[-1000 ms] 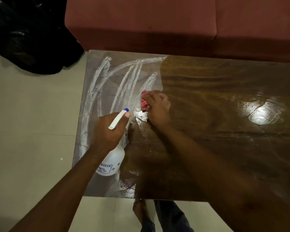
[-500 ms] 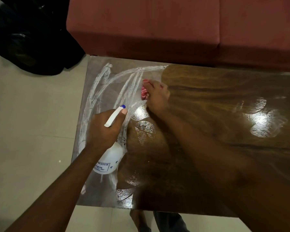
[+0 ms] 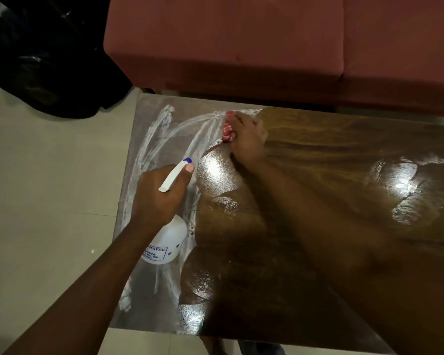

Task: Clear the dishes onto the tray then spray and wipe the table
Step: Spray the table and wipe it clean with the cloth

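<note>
Wiping stage; no dishes in view.
Right hand holds cloth at worktop's far edge; left hand grips spray bottle; left end streaky, unwiped.

Cloth on table, sprayer left.

free: table wood open toward 3 o'clock | blocked: sofa just beyond 12 o'clock edge | black bag at 10 o'clock | spray bottle at 8 o'clock | right forearm crossing from 5 o'clock

Outstretched right hand presses; left hand grips.
</note>
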